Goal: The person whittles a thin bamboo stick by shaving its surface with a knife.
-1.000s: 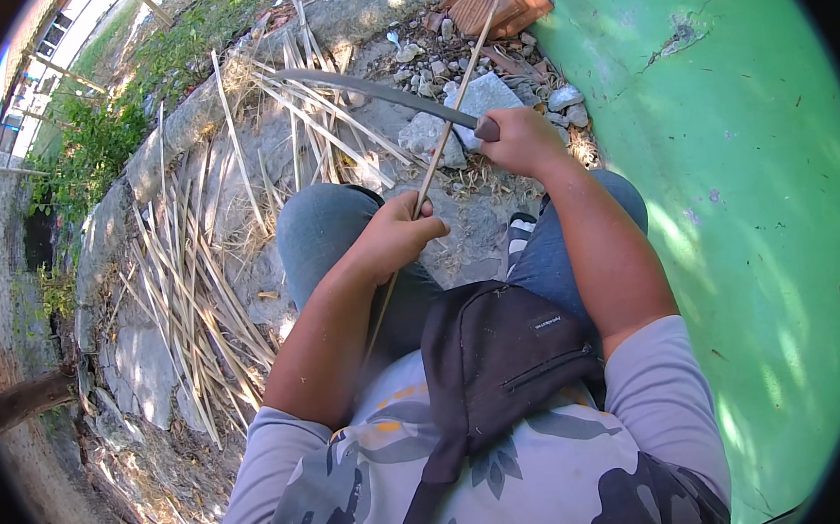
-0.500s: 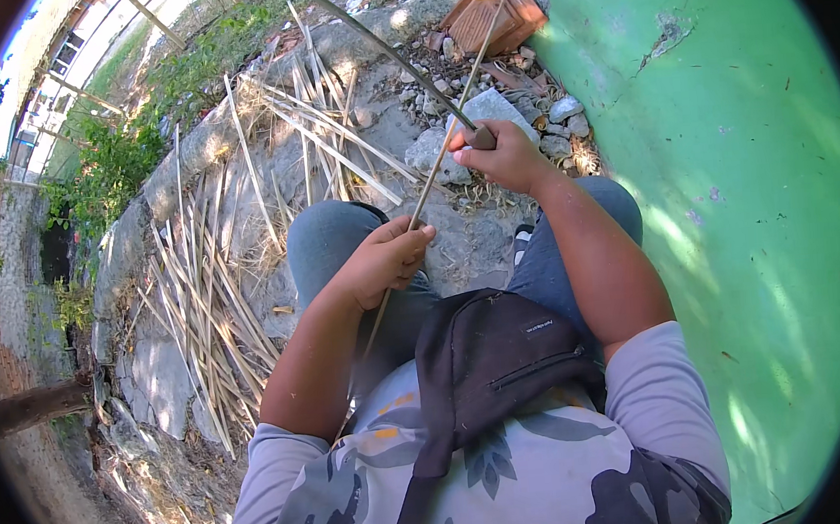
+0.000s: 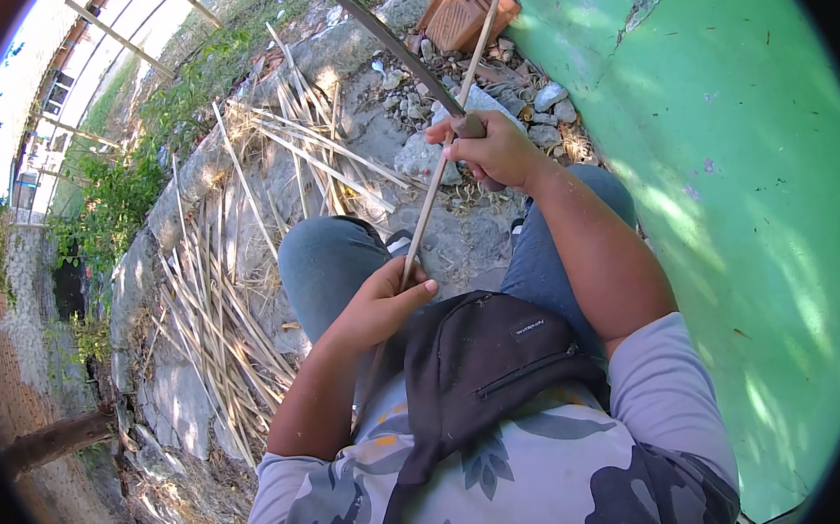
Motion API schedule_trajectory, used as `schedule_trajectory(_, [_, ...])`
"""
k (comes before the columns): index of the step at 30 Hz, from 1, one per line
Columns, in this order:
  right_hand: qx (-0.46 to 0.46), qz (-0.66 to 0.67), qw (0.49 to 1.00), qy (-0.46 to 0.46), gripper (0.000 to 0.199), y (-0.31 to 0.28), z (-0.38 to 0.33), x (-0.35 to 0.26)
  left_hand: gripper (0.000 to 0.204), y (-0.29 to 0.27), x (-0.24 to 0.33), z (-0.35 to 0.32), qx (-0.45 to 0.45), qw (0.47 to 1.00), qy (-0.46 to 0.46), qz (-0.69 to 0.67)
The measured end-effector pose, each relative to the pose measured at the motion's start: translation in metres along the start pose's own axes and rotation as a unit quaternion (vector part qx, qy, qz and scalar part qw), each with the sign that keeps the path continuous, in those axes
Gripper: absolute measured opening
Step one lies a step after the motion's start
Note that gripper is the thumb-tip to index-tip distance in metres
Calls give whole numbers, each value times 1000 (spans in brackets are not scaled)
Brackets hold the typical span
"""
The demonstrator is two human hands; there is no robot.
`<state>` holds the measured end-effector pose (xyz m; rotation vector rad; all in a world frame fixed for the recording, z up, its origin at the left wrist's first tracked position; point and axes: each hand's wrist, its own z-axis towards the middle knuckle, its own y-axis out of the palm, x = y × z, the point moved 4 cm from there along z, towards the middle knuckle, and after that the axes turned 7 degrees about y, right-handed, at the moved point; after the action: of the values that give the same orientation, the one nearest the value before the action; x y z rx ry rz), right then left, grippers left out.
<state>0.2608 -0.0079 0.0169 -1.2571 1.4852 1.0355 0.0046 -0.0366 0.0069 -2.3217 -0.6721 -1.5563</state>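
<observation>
A long, thin wooden strip [image 3: 432, 195], pale like split bamboo, slants from my lap up and away to the right. My left hand [image 3: 381, 304] is closed round its lower part, thumb lying along it, above my left thigh. Farther up, my right hand [image 3: 502, 151] grips the brown handle [image 3: 470, 126] of a machete. Its dark, long blade [image 3: 387, 42] points away to the upper left and crosses the strip close to my right fingers. Those fingers also touch the strip at the crossing. The strip's lower end is hidden by my left hand and forearm.
Many similar strips lie in a pile [image 3: 215, 325] on the rocky ground to my left, with another bunch [image 3: 319, 138] ahead. Beyond my right hand are broken concrete chunks [image 3: 422, 158] and orange clay tiles [image 3: 461, 16]. A green painted floor [image 3: 730, 240] spreads along my right.
My left hand has moved down the strip toward my body, its thumb straighter. The machete has rolled in my right hand, showing more of its handle, and the strip's broader side faces up.
</observation>
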Motion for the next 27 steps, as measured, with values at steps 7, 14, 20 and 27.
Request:
schedule_trajectory(7, [9,-92,996,18,32,1,5,8,43,-8,19,39,48,998,6,-26])
schedule_trajectory(14, [79,-349,926,-122,51,6,2,-3,32,-23,-2,55,-12,982,-56,-183])
schedule_trajectory(20, [151,-557,812,-93,38,18,-3,-14,33,-31,0,57,44,974,-41,-220])
schedule_trajectory(27, [76,-582,801,-121,25,23,3,-2,35,-30,-1,54,41,982,-30,-180])
